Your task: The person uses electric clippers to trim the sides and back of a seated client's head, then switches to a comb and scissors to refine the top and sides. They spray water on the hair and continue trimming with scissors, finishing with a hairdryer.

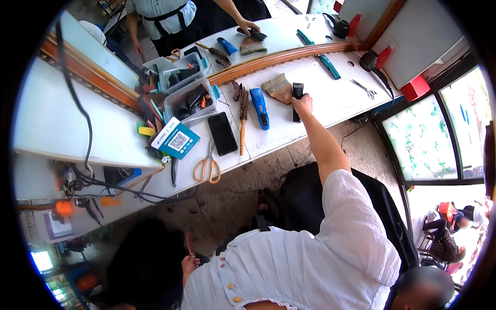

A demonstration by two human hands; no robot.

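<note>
My right hand (303, 105) reaches out to the white counter, its fingers around a black hair clipper (297, 90). The clipper stands just right of a wide flat brush (278, 89). Left of these lie a blue hair clipper (260, 108), a round brush with a wooden handle (243, 120) and a black phone (222, 134). Down by my side, my left hand (190, 264) is closed on a thin red comb (189, 244). Orange-handled scissors (207, 169) rest at the counter's front edge.
A clear plastic bin (192, 103) of attachments stands at the mirror, near a code card (178, 139). Rightward lie a teal clipper (329, 67), metal scissors (364, 89) and a hair dryer (369, 61). Cables (129, 193) hang left. A person's head (424, 285) appears lower right, beside a black cape (382, 206).
</note>
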